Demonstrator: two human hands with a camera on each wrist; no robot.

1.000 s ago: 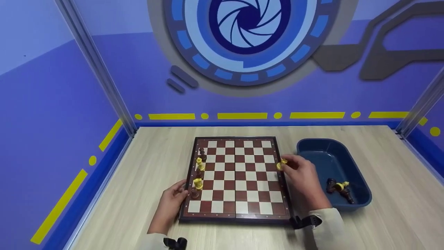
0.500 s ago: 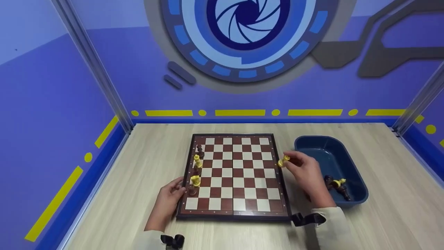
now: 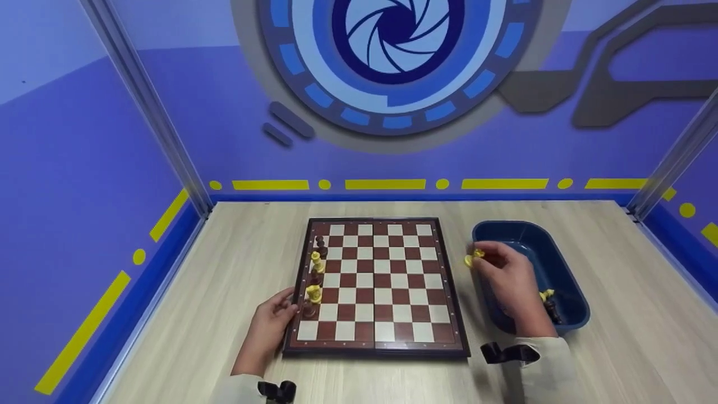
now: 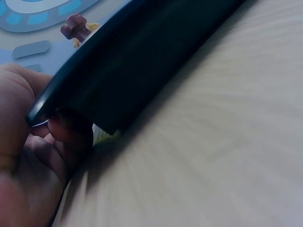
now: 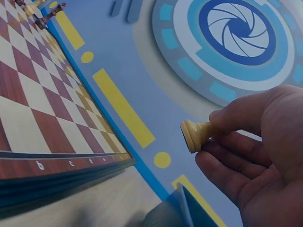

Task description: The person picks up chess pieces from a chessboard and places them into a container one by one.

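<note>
A brown-and-cream chessboard (image 3: 384, 286) lies on the table. My left hand (image 3: 269, 325) grips its left edge, fingers curled beneath the frame in the left wrist view. My right hand (image 3: 513, 280) pinches a yellow chess piece (image 5: 194, 135) between thumb and fingers, its round base pointing left; the fingers hide its top. That hand is over the left side of a dark blue bin (image 3: 501, 223). Down the board's left column stand a yellow knight (image 3: 314, 294), a tall yellow piece (image 3: 316, 261) and several dark pieces, among them a dark piece (image 3: 320, 246) at the far end.
Inside the bin lie a yellow piece (image 3: 547, 294) and a dark piece (image 3: 553, 311), partly behind my right wrist. The wooden table (image 3: 235, 247) ends at a blue printed back wall (image 3: 190, 123), with metal posts at both corners.
My right hand, with the yellow chess piece, has moved right from the board's right edge to the bin. The left hand stays at the board's left edge.
</note>
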